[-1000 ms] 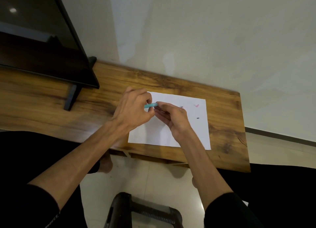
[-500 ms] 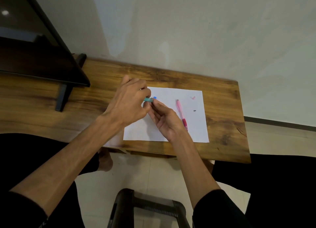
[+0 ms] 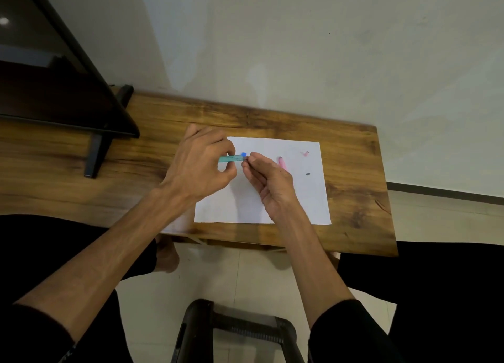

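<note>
A white sheet of paper (image 3: pixel 300 199) lies on the wooden table (image 3: pixel 354 199). Above the sheet's left part, my left hand (image 3: pixel 199 169) grips a teal pen barrel (image 3: pixel 230 159). My right hand (image 3: pixel 268 182) pinches a small part at the barrel's right end. A small blue piece (image 3: pixel 244 154) shows just above that end. A pink pen (image 3: pixel 282 162) lies on the paper, mostly hidden behind my right hand. A small pink piece (image 3: pixel 305 153) and a small dark piece (image 3: pixel 308 174) lie on the sheet's right part.
A black screen (image 3: pixel 54 84) on a stand (image 3: pixel 95 155) occupies the table's left. A light wall (image 3: pixel 300 49) rises behind the table. A dark stool (image 3: pixel 237 330) sits on the tiled floor below, between my dark-clothed legs.
The view has shifted slightly. My right hand has drawn a little to the right of my left hand, so more of the teal barrel shows. It now covers most of the pink pen.
</note>
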